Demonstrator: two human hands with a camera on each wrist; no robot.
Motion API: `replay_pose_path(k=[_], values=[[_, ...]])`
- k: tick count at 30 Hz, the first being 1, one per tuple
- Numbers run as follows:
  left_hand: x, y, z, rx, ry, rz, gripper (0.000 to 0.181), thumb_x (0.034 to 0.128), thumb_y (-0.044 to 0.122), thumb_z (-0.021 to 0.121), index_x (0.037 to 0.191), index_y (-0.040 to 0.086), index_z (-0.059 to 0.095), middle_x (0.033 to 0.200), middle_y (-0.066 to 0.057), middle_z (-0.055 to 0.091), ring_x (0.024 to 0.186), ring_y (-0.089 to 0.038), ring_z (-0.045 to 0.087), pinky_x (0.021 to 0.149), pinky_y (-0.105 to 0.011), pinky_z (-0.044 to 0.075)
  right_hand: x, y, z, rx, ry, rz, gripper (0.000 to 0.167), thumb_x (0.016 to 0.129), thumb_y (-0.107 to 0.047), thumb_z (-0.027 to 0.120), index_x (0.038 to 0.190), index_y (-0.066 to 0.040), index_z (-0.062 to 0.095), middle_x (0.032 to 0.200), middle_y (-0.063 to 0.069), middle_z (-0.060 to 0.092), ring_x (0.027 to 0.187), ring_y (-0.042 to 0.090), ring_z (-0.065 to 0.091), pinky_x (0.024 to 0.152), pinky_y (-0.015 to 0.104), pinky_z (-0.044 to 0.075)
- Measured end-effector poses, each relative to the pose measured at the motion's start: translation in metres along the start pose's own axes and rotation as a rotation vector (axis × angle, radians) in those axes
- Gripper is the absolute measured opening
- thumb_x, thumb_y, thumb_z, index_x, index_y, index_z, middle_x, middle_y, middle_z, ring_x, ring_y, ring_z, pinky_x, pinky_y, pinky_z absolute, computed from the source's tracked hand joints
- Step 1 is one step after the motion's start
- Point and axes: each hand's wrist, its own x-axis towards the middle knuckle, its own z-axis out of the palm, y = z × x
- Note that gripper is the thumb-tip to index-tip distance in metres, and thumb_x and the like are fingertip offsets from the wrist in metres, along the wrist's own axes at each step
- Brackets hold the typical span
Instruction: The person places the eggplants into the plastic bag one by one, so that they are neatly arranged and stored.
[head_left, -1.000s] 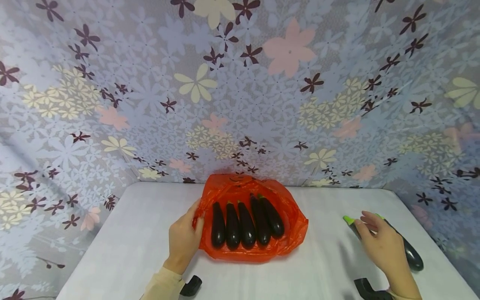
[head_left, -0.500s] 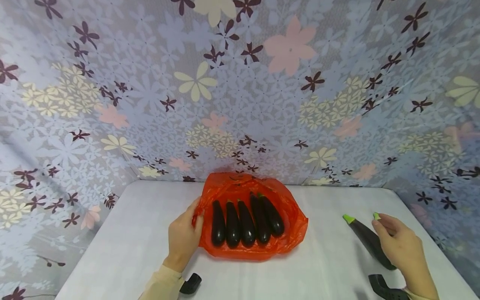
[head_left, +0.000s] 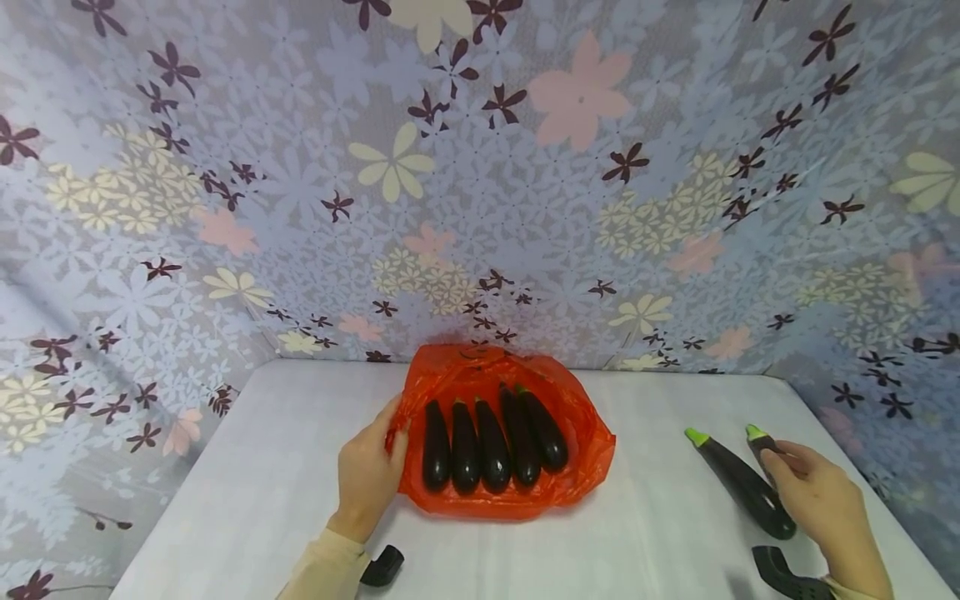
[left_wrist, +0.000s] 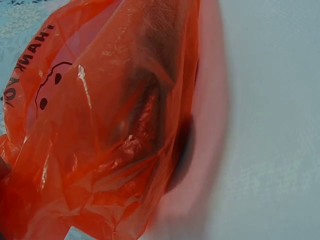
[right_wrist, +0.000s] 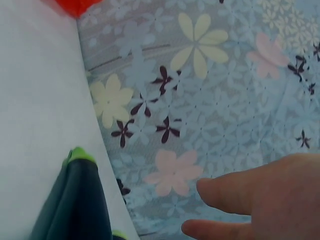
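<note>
My left hand [head_left: 369,467] pinches the left edge of a red plastic bag [head_left: 581,492]. The bag lies mouth open toward me, and several dark purple eggplants [head_left: 466,454] rest inside it. Close up in the left wrist view, the bag [left_wrist: 95,165] shows creases, printed letters and a smile. Two more eggplants with green tops lie on the table at the right. The left one [head_left: 738,481] lies bare. My right hand [head_left: 821,500] is over the right one [head_left: 759,446], hiding its lower part. In the right wrist view, the fingers [right_wrist: 227,195] look straight and spread apart, away from the eggplant [right_wrist: 82,200].
A white-covered table [head_left: 637,558] reaches back to a wall of flower-printed cloth [head_left: 480,208], which also closes off both sides. A black piece of wrist gear [head_left: 384,567] sits below the left hand, another [head_left: 787,575] below the right.
My right hand has moved rightward and down, from over the left loose eggplant to the right one. The left hand and the bag have stayed in place.
</note>
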Motion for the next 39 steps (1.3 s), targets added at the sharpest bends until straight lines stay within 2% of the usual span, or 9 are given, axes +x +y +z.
replay_pose_path(k=[4, 8, 17, 23, 32, 39], values=[[0.000, 0.000, 0.000, -0.004, -0.002, -0.005, 0.044, 0.0842, 0.001, 0.072, 0.127, -0.002, 0.065, 0.093, -0.019, 0.074, 0.064, -0.029, 0.069, 0.060, -0.039, 0.060, 0.004, 0.006, 0.001, -0.002, -0.005, 0.039, 0.066, 0.104, -0.044, 0.041, 0.140, 0.012, 0.041, 0.133, 0.038, 0.051, 0.112, 0.057, 0.052, 0.088, 0.067, 0.044], [0.000, 0.000, 0.001, -0.005, 0.000, -0.003, 0.043, 0.0840, 0.001, 0.072, 0.127, -0.002, 0.066, 0.094, -0.019, 0.074, 0.065, -0.029, 0.069, 0.060, -0.039, 0.060, 0.006, 0.012, 0.002, -0.001, -0.034, 0.041, 0.067, 0.104, -0.044, 0.041, 0.140, 0.013, 0.041, 0.133, 0.038, 0.052, 0.112, 0.057, 0.052, 0.086, 0.066, 0.045], [0.001, -0.002, 0.001, -0.006, 0.006, 0.002, 0.043, 0.0843, 0.001, 0.072, 0.127, 0.000, 0.066, 0.096, -0.019, 0.074, 0.068, -0.032, 0.070, 0.061, -0.042, 0.060, 0.006, 0.015, 0.005, -0.037, -0.049, 0.010, 0.066, 0.105, -0.043, 0.041, 0.138, 0.014, 0.041, 0.128, 0.036, 0.057, 0.113, 0.057, 0.052, 0.091, 0.067, 0.043], [0.000, -0.001, 0.000, -0.004, 0.004, 0.007, 0.043, 0.0839, 0.001, 0.072, 0.127, 0.000, 0.066, 0.096, -0.019, 0.074, 0.068, -0.032, 0.070, 0.062, -0.041, 0.060, 0.004, 0.012, 0.004, -0.070, -0.119, -0.017, 0.068, 0.105, -0.043, 0.040, 0.136, 0.017, 0.040, 0.123, 0.036, 0.059, 0.107, 0.056, 0.056, 0.086, 0.066, 0.046], [0.001, 0.000, -0.001, -0.004, -0.007, 0.003, 0.044, 0.0841, 0.001, 0.072, 0.127, -0.001, 0.065, 0.094, -0.019, 0.074, 0.067, -0.031, 0.070, 0.062, -0.039, 0.060, 0.006, 0.012, 0.008, -0.074, -0.169, -0.070, 0.067, 0.106, -0.040, 0.040, 0.136, 0.020, 0.040, 0.121, 0.036, 0.061, 0.103, 0.053, 0.061, 0.082, 0.062, 0.049], [0.002, 0.000, -0.001, -0.003, -0.002, 0.010, 0.043, 0.0843, 0.002, 0.071, 0.127, -0.001, 0.065, 0.093, -0.019, 0.074, 0.066, -0.030, 0.069, 0.060, -0.039, 0.060, 0.008, 0.010, 0.011, -0.098, -0.188, -0.112, 0.058, 0.105, -0.030, 0.042, 0.133, 0.020, 0.043, 0.118, 0.036, 0.062, 0.101, 0.055, 0.060, 0.077, 0.060, 0.051]])
